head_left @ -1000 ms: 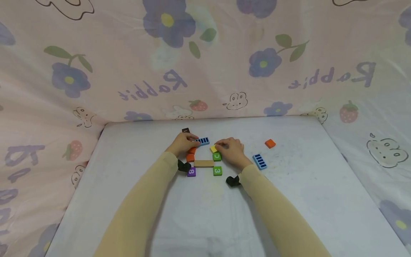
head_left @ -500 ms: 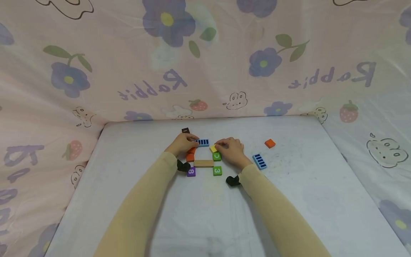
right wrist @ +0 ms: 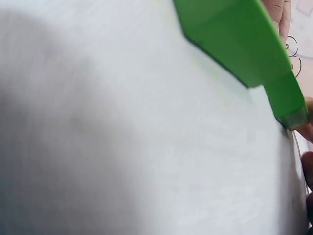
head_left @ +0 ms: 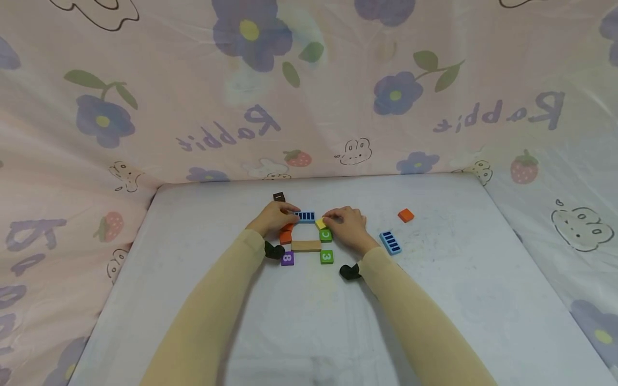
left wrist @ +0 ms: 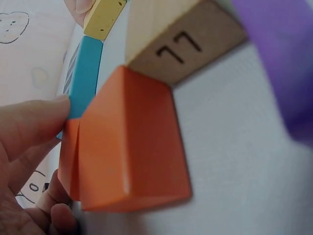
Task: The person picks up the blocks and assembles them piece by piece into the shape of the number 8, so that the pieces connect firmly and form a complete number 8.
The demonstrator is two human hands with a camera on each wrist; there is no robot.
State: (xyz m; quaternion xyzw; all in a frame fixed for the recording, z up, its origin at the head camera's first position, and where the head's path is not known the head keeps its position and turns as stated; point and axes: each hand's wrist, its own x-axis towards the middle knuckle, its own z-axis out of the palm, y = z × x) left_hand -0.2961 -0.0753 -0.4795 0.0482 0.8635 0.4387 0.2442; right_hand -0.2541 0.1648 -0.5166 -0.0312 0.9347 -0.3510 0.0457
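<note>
My left hand [head_left: 273,218] pinches the left end of a light-blue block with dark stripes [head_left: 306,216], lying across the far side of a ring of blocks. In the left wrist view the thumb lies along this blue block [left wrist: 85,73], its far end meeting the yellow block [left wrist: 105,19]. My right hand [head_left: 351,228] holds the yellow block [head_left: 321,224] at the ring's far right corner. Two orange blocks [head_left: 286,237] form the left side, partly hidden by my left hand. A green block [head_left: 325,236] sits below the yellow one, and a plain wooden block [head_left: 306,246] spans the near side.
Below the wooden block are a purple block [head_left: 287,258] and a green block marked 3 [head_left: 326,257]. A dark brown block [head_left: 279,197] lies beyond my left hand. To the right lie another striped blue block [head_left: 390,243] and an orange block [head_left: 406,215].
The striped blue block has turned from a slight slant to level and come slightly nearer with my left hand. My right hand and the yellow block stay in place.
</note>
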